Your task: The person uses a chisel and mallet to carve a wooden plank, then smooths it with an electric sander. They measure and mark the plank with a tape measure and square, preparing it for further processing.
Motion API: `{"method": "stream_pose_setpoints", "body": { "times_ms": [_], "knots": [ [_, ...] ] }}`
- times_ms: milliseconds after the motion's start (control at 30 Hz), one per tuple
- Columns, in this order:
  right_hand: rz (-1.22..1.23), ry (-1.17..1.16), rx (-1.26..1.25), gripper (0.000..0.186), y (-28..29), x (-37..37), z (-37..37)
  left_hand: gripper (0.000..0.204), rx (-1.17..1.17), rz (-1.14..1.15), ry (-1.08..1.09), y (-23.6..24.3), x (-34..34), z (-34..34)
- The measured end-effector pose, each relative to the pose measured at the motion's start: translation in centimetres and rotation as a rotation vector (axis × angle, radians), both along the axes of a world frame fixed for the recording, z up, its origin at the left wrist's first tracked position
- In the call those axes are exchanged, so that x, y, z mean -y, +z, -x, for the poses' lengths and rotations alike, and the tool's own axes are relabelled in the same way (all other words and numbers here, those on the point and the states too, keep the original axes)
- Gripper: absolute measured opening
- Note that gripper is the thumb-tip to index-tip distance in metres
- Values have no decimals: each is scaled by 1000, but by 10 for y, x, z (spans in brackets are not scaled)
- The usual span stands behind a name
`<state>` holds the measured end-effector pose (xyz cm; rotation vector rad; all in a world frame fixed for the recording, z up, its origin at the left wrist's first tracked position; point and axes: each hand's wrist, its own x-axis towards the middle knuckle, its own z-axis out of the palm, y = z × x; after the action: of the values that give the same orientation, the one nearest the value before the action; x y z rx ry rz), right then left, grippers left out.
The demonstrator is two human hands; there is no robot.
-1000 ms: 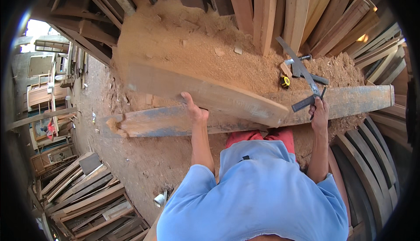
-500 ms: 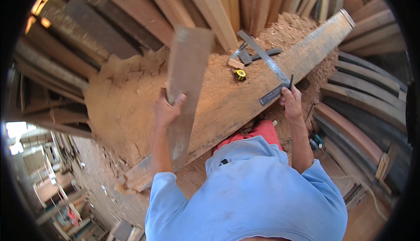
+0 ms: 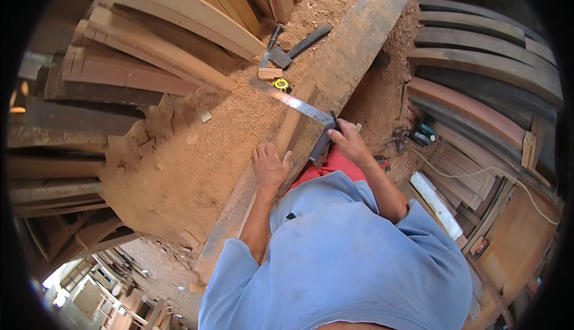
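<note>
My left hand [image 3: 271,167] grips the wooden board [image 3: 291,131], fingers over its far side and thumb on the near side. The board now lies along the long thick beam [image 3: 373,16]. My right hand [image 3: 351,143] is closed on the dark stock of a try square [image 3: 299,105], whose metal blade reaches left across the board and past it. A thin dark stick, perhaps a pencil [image 3: 334,116], pokes up between the same fingers. Beyond the blade's tip are a yellow and black tape measure [image 3: 282,84], a small wood block [image 3: 270,73], a hammer [image 3: 302,46] and a dark-handled chisel [image 3: 272,41].
Sawdust [image 3: 179,168] is heaped left of the beam. Stacked timber [image 3: 155,43] crowds the far left, and curved planks [image 3: 478,46] are piled on the right. A green power tool [image 3: 424,132] and a pale cord [image 3: 508,177] are at the right.
My left hand has lowered the raised board onto the beam. My right hand has brought the try square left and laid its blade across the board. The view has turned.
</note>
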<state>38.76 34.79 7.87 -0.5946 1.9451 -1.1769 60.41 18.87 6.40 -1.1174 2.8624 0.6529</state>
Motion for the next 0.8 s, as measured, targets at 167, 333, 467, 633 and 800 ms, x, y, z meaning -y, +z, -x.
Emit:
{"method": "stream_pose_setpoints", "body": {
  "times_ms": [167,333,467,633,800],
  "knots": [
    [-66,69,18,32,-11,16,-25,48,-35,11,-25,2,-22,3],
    [-177,37,80,37,3,33,-27,57,-69,-97,-13,5,-13,5],
    [-97,-51,31,37,-17,39,-36,76,-288,-250,-98,34,-10,41],
    [-7,-223,360,19,-26,44,-46,79,-218,-78,-231,9,-7,60],
    [141,-423,454,11,-28,44,-52,75,-293,-33,-229,-8,-6,59]
  ]
}}
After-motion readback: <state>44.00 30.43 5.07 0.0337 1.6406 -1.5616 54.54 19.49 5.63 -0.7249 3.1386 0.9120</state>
